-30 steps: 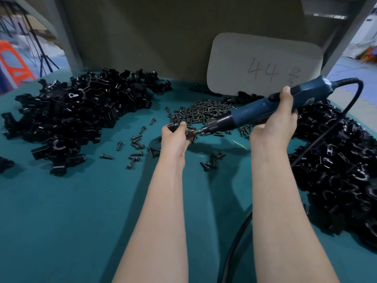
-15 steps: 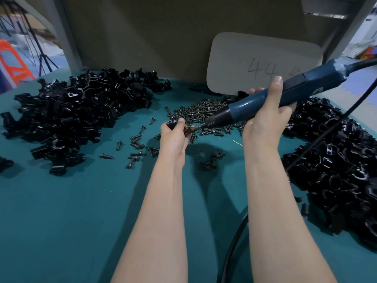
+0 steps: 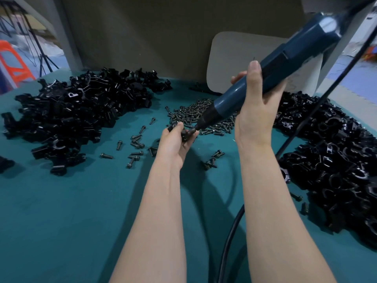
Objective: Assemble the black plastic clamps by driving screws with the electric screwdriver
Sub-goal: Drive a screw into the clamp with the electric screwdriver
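Note:
My left hand (image 3: 174, 142) holds a small black plastic clamp (image 3: 186, 134) above the teal table, fingers curled round it. My right hand (image 3: 255, 107) grips the blue electric screwdriver (image 3: 271, 68), which slants down to the left. Its bit tip touches a screw at the clamp's right side. The clamp is mostly hidden by my fingers. A heap of dark screws (image 3: 195, 113) lies just beyond my hands.
A big pile of black clamps (image 3: 81, 111) covers the table's left, another pile of clamps (image 3: 334, 160) fills the right. Loose screws (image 3: 134, 146) are scattered between. The screwdriver's black cord (image 3: 230, 237) runs down between my arms. A white card (image 3: 230, 64) leans on the back wall.
The screwdriver has tilted steeper, its rear end lifted up and to the right. My right hand rose with it. The left hand turned the clamp a little and stayed in place.

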